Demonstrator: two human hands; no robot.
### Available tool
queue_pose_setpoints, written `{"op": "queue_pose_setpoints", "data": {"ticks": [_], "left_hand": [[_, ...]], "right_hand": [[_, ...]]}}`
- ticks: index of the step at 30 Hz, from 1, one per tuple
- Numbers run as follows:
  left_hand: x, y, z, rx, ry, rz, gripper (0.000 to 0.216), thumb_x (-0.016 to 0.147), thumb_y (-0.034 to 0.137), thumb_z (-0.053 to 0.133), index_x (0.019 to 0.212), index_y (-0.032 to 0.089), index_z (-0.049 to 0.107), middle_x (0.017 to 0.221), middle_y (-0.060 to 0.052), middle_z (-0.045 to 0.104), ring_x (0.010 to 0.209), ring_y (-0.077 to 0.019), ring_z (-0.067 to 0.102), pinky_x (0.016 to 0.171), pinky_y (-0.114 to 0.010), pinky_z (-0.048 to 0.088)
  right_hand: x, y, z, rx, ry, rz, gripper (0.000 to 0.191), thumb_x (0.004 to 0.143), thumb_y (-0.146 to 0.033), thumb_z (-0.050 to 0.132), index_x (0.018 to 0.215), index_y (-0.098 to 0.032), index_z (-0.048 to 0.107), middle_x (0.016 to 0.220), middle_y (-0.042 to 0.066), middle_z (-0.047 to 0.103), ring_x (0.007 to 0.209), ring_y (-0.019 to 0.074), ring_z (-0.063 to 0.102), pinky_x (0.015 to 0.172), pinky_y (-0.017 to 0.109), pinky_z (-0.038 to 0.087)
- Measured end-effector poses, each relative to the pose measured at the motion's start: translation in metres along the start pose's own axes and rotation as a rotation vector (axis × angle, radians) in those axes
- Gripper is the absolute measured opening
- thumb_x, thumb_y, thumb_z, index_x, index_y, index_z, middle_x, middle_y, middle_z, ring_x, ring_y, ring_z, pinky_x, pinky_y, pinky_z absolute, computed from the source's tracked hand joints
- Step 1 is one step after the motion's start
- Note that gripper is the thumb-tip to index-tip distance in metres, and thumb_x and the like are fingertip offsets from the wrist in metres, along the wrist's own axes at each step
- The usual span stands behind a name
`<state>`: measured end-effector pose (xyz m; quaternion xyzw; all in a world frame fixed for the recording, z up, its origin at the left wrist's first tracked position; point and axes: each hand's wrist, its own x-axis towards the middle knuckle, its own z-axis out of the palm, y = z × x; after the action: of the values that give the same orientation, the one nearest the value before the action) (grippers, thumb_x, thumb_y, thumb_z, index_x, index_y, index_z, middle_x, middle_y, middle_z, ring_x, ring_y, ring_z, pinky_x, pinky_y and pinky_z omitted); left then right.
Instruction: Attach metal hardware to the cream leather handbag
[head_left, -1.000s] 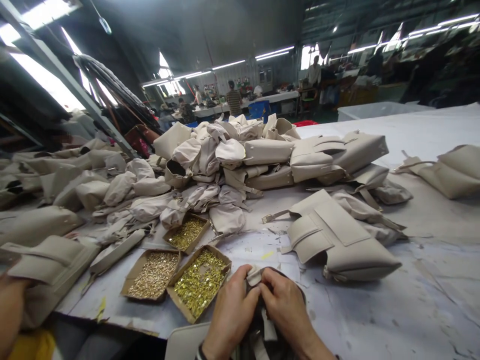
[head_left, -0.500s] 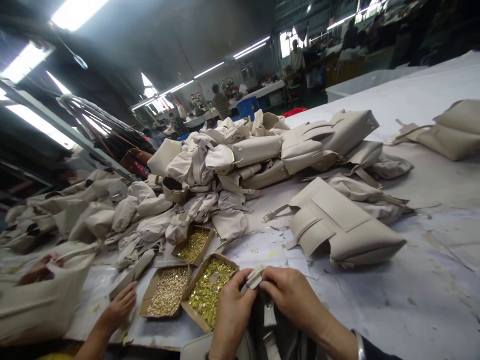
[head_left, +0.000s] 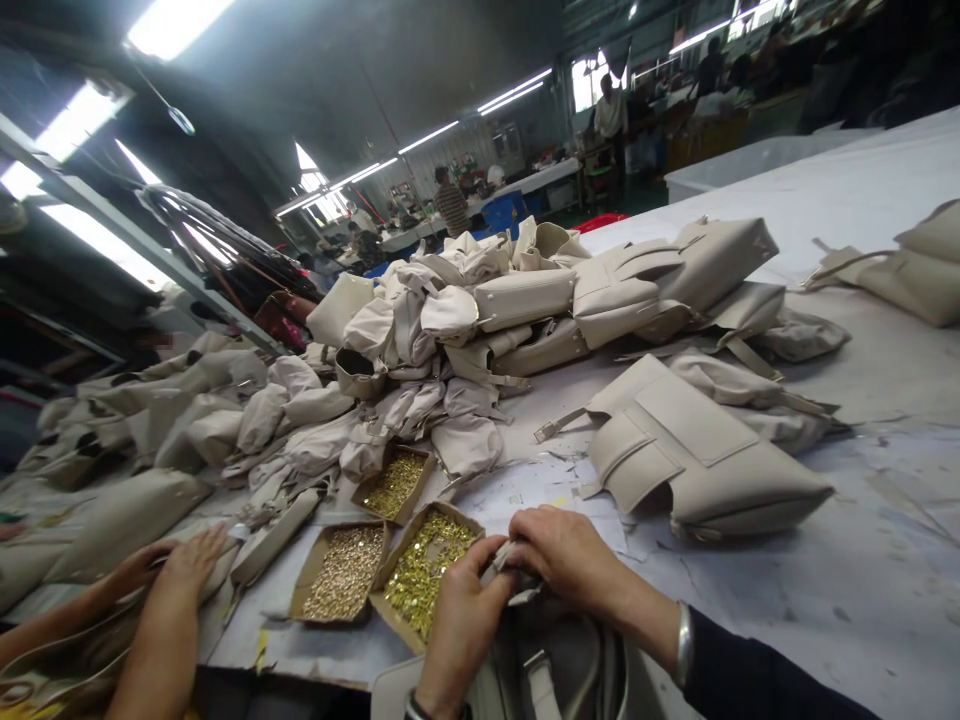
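While both hands' fingers pinch a strap [head_left: 501,562], bags [head_left: 697,460] litter the factory table [head_left: 862,560]

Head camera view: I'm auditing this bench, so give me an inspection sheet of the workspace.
Surface: white table, scuffed, with scraps.
Job's things: beige strap end pinched between left hand and right hand, over a bag at the table edge.
Clutter: three cardboard boxes of brass fittings; finished beige bag; heap of beige bags.
Grippers: both hands' fingers closed on the strap.
Cables: nothing seen.
Surroundings: a co-worker's hands on a bag at left; people at far benches.
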<state>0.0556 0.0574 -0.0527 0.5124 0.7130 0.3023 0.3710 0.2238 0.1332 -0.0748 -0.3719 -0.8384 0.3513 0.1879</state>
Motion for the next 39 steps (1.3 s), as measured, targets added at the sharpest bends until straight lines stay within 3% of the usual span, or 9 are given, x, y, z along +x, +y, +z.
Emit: {"op": "queue_pose_setpoints", "data": {"ticks": [4,9,15,21,27,33,39], "left_hand": [[-0.002,0.003,-0.002,-0.054,-0.036,0.011,0.037,0.079,0.038,0.073,0.11,0.02,0.078,0.107,-0.004,0.078,0.103,-0.0262,0.07,0.091,-0.031,0.05],[0.0,-0.003,-0.004,-0.155,-0.085,-0.012,0.036,0.077,0.037,0.078,0.107,0.017,0.076,0.103,-0.006,0.078,0.1,-0.0263,0.069,0.089,-0.031,0.05],[0.008,-0.024,-0.005,-0.218,-0.07,-0.058,0.043,0.075,0.037,0.078,0.109,0.012,0.072,0.103,-0.011,0.075,0.099,-0.0287,0.068,0.088,-0.035,0.049],[0.011,-0.027,-0.009,-0.234,-0.125,-0.031,0.042,0.075,0.031,0.072,0.112,0.012,0.069,0.109,-0.013,0.074,0.105,-0.0298,0.067,0.093,-0.037,0.048],[0.009,-0.026,-0.009,-0.151,-0.101,-0.013,0.041,0.074,0.028,0.07,0.113,0.015,0.071,0.112,-0.01,0.074,0.108,-0.0282,0.066,0.099,-0.036,0.047],[0.009,-0.027,-0.01,-0.146,-0.098,0.0,0.039,0.075,0.028,0.071,0.113,0.018,0.074,0.112,-0.008,0.075,0.108,-0.0268,0.068,0.099,-0.034,0.049],[0.007,-0.055,-0.003,-0.218,-0.009,0.044,0.032,0.078,0.03,0.075,0.109,0.02,0.077,0.11,-0.007,0.077,0.108,-0.027,0.069,0.101,-0.034,0.052]], "right_hand": [[0.001,0.015,0.001,0.098,-0.061,-0.031,0.026,0.086,-0.024,0.087,0.104,-0.024,0.069,0.096,-0.001,0.072,0.092,0.0214,0.065,0.073,0.026,0.037],[0.004,0.024,0.006,0.237,-0.106,-0.024,0.04,0.074,-0.015,0.088,0.106,-0.025,0.067,0.089,-0.004,0.069,0.084,0.02,0.062,0.068,0.025,0.033],[0.009,0.027,0.02,0.504,-0.072,0.019,0.026,0.073,-0.008,0.07,0.093,-0.023,0.067,0.082,-0.005,0.066,0.08,0.0178,0.058,0.068,0.025,0.034],[0.023,0.038,0.042,0.888,-0.117,0.111,0.019,0.068,-0.024,0.074,0.084,-0.019,0.064,0.075,-0.005,0.059,0.072,0.0157,0.052,0.065,0.025,0.037],[0.031,0.05,0.06,1.207,-0.272,0.23,0.055,0.059,-0.054,0.093,0.084,-0.018,0.061,0.072,-0.003,0.062,0.064,0.0141,0.053,0.063,0.025,0.04],[0.031,0.06,0.065,1.346,-0.334,0.284,0.056,0.058,-0.048,0.1,0.087,-0.015,0.066,0.074,-0.002,0.065,0.062,0.0112,0.054,0.061,0.023,0.038],[0.034,0.068,0.069,1.409,-0.397,0.321,0.053,0.057,-0.042,0.103,0.084,-0.014,0.068,0.072,-0.001,0.069,0.061,0.0112,0.057,0.06,0.021,0.04]]}}
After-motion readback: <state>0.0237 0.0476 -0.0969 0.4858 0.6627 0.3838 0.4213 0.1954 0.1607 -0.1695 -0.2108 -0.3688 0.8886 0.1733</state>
